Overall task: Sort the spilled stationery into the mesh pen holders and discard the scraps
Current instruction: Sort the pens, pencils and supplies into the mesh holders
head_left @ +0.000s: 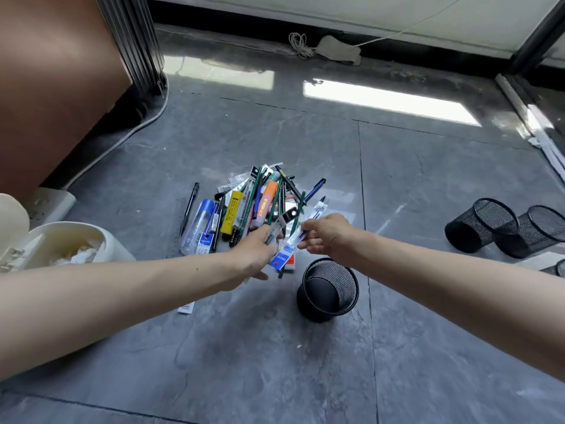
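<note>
Grey tiled floor, glossy, carries everything. Brown cabinet far left. Cream bin at left, lid flipped open, crumpled paper inside.

Stationery pile sits mid-floor, ahead of both hands: green pencils, pens and clear wrappers all crossed over each other. Readable items in it are an orange highlighter, a yellow box and a blue-capped tube on the left edge. One black pen lies just left of the pile, apart from it.

Mesh holders: one upright, just under the right hand, near side of the pile. Two more lie tipped on their sides well off to the right, touching each other.

Left hand is at the pile's near edge, fingers pinching a clear wrapper. Right hand pinches a sleeved pen, blue, angled up and away; the sleeve's blue label end hangs between the hands. Can't tell if wrapper and sleeve are one piece.

White label scrap on the floor under the left forearm.
</note>
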Available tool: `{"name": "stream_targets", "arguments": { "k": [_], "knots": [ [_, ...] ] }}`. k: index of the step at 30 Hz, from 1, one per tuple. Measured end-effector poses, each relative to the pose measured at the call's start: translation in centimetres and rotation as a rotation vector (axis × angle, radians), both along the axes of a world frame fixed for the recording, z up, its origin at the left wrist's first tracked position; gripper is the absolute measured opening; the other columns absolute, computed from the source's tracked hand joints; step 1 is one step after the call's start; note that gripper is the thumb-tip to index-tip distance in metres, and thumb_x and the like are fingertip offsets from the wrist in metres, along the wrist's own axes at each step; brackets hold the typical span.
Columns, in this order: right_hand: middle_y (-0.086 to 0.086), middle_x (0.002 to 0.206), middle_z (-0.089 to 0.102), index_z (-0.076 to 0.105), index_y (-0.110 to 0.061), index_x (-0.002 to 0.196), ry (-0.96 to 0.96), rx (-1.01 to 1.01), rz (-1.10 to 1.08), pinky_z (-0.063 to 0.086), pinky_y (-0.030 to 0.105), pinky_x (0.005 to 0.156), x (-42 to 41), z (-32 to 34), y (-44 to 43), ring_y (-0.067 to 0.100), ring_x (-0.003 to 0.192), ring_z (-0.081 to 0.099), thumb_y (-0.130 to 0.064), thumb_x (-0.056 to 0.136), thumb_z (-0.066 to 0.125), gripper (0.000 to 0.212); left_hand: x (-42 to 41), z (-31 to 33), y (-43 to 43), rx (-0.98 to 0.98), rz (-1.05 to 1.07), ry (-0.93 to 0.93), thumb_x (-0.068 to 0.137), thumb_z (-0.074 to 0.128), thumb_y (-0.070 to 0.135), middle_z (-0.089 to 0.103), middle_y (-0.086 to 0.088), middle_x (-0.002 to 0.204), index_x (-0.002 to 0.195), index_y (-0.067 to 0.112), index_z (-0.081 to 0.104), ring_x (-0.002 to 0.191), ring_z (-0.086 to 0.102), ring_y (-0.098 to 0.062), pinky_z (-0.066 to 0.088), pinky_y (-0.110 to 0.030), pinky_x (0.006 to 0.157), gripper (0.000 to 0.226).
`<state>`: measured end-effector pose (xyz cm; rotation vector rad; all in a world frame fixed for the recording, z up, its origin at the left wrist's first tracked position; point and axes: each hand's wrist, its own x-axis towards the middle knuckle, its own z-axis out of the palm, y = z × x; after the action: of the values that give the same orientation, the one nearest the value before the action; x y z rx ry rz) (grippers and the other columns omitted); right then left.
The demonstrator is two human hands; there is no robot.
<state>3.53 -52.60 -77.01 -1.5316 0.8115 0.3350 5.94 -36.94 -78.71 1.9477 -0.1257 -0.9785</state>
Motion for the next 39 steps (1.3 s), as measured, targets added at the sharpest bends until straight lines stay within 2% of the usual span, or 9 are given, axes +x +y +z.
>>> {"name": "stream_targets", "arguments": {
  "k": [5,10,16,19,23,27,31,36,39],
  "knots": [
    [0.017,0.071,0.06,0.052,-0.001,0.087,-0.091,0.14,-0.044,0.051,0.021,0.04,-0.3,0.8,0.5,0.016,0.047,0.065,0.003,0.093,0.053,0.007,1.1,0.5,0.6,-0.032,0.196,-0.052,0.1,0.038,0.012,0.053,-0.006,0.075,0.116,0.008,0.051,0.059,0.048,-0.016,0.04,-0.025,0.048,0.022],
    [0.014,0.105,0.066,0.072,-0.001,0.086,-0.24,0.045,0.039,0.05,0.04,0.093,-0.4,1.3,1.4,0.022,0.097,0.062,0.028,0.076,0.037,0.047,1.5,1.8,1.0,-0.071,0.29,0.162,0.099,0.044,0.033,0.052,-0.004,0.062,0.102,0.009,0.055,0.033,0.032,-0.01,0.026,-0.014,0.035,0.027],
    [0.03,0.128,0.051,0.04,-0.008,0.14,-0.213,0.429,-0.136,0.047,0.022,0.052,-1.5,1.9,3.9,0.021,0.065,0.051,0.018,0.081,0.027,0.067,0.7,3.0,0.7,-0.212,0.196,0.316,0.082,0.066,0.045,0.063,-0.009,0.085,0.104,0.01,0.062,0.049,0.041,-0.01,0.037,-0.019,0.041,0.042],
    [0.024,0.139,0.046,0.026,-0.024,0.147,-0.203,0.464,-0.169,0.042,0.026,0.059,-1.9,2.1,4.8,0.02,0.069,0.05,-0.004,0.093,0.035,0.059,-0.4,2.6,0.3,-0.181,0.209,0.231,0.088,0.064,0.016,0.058,-0.002,0.066,0.092,0.012,0.059,0.045,0.044,-0.009,0.033,-0.017,0.039,0.007],
    [0.007,0.153,0.029,0.013,-0.036,0.148,-0.226,0.238,-0.244,0.052,0.042,0.088,-2.1,1.0,4.6,0.028,0.122,0.049,-0.023,0.088,0.065,0.081,-2.2,1.9,0.0,-0.266,0.368,0.235,0.095,0.054,0.017,0.055,0.0,0.05,0.091,0.01,0.054,0.036,0.043,-0.012,0.031,-0.019,0.037,0.008],
    [0.017,0.101,0.067,0.059,-0.004,0.104,-0.029,0.456,-0.016,0.052,0.028,0.058,-3.0,1.9,4.9,0.023,0.072,0.066,-0.028,0.085,0.066,0.032,-4.4,2.7,-0.3,-0.383,0.214,0.293,0.096,0.048,0.011,0.052,0.0,0.052,0.09,0.01,0.052,0.046,0.05,-0.01,0.044,-0.025,0.046,0.008],
    [0.014,0.079,0.062,0.059,-0.004,0.083,0.008,0.38,0.034,0.05,0.03,0.061,-3.6,1.1,4.9,0.023,0.066,0.06,-0.009,0.093,0.051,0.014,-4.9,3.0,0.7,-0.275,-0.041,0.301,0.094,0.051,0.019,0.061,-0.002,0.076,0.092,0.013,0.056,0.071,0.06,-0.013,0.054,-0.032,0.067,0.009],
    [0.018,0.076,0.064,0.051,-0.005,0.085,0.005,0.315,-0.08,0.053,0.024,0.045,-3.2,0.6,4.9,0.024,0.064,0.063,-0.01,0.098,0.042,0.016,-1.8,0.6,5.0,0.363,-0.23,-0.147,0.089,0.056,0.049,0.053,-0.003,0.074,0.084,0.011,0.054,0.072,0.053,-0.018,0.037,-0.025,0.057,0.038],
    [0.01,0.062,0.057,0.056,-0.006,0.084,0.011,0.209,0.049,0.037,0.017,0.036,-3.8,0.4,4.8,0.011,0.043,0.044,-0.016,0.094,0.055,0.015,0.3,-2.0,8.0,0.762,-0.141,-0.378,0.088,0.062,0.04,0.057,-0.015,0.112,0.123,0.001,0.044,0.106,0.057,-0.031,0.046,-0.038,0.081,0.056]
  ]
}}
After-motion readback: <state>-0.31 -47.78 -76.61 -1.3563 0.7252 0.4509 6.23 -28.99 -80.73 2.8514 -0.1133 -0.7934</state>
